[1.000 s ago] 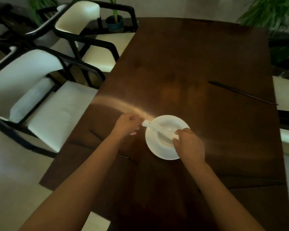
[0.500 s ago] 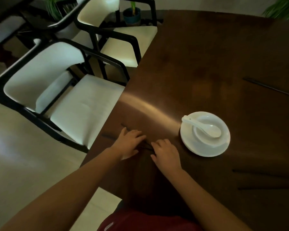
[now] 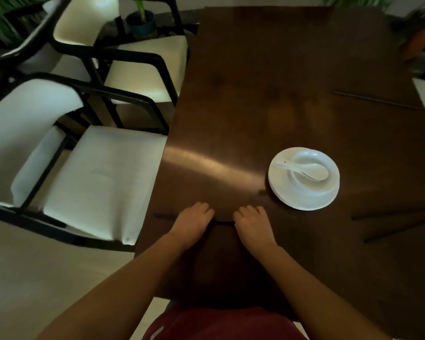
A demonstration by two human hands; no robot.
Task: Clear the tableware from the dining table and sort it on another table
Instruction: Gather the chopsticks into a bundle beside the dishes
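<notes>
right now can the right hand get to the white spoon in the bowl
Probably yes. The right hand rests on the table just near-left of the plate, and the spoon lies uncovered across the bowl, its handle pointing left. Nothing stands between them.

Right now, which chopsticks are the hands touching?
The dark chopsticks lying at the near table edge, under both hands: left hand, right hand. The far pair and the right-side pair lie untouched.

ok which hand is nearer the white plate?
Right. The right hand lies just short of the white plate, toward its near-left side; the left hand sits farther left, beyond the right one.
</notes>
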